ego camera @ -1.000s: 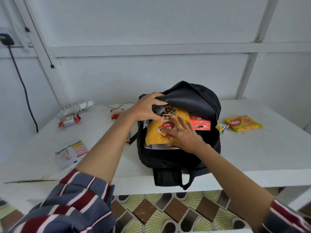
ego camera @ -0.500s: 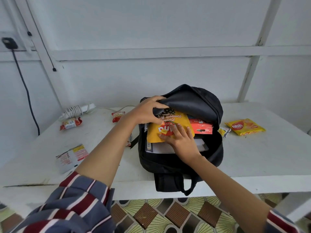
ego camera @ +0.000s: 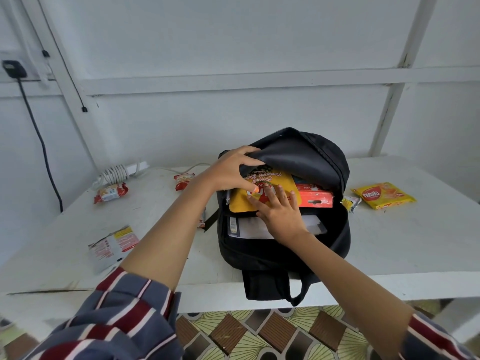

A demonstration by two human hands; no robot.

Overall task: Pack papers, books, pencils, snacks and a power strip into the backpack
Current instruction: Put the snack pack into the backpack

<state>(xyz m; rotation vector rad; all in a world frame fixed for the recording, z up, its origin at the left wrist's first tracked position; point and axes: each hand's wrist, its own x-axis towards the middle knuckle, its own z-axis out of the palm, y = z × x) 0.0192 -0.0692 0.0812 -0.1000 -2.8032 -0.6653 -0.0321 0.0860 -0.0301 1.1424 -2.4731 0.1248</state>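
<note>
A black backpack (ego camera: 283, 253) lies open on the white table (ego camera: 402, 245). My left hand (ego camera: 231, 172) grips the edge of its top flap and holds it up. My right hand (ego camera: 279, 211) lies flat, fingers straight, pressing a yellow snack bag (ego camera: 281, 179) into the opening. Beside the bag sits a red box (ego camera: 315, 199), and white papers (ego camera: 250, 227) lie underneath. A white power strip (ego camera: 122, 171) with a coiled cord rests at the table's back left.
On the table lie a red snack packet (ego camera: 111, 192), another red packet (ego camera: 183, 181), a folded leaflet (ego camera: 114, 246), a yellow wafer pack (ego camera: 383, 195) and a small yellow wrapper (ego camera: 350, 203). A black cable (ego camera: 39, 133) hangs down the left wall.
My right hand has slid the yellow snack bag further up into the backpack, under the flap. My left hand keeps holding the flap up.
</note>
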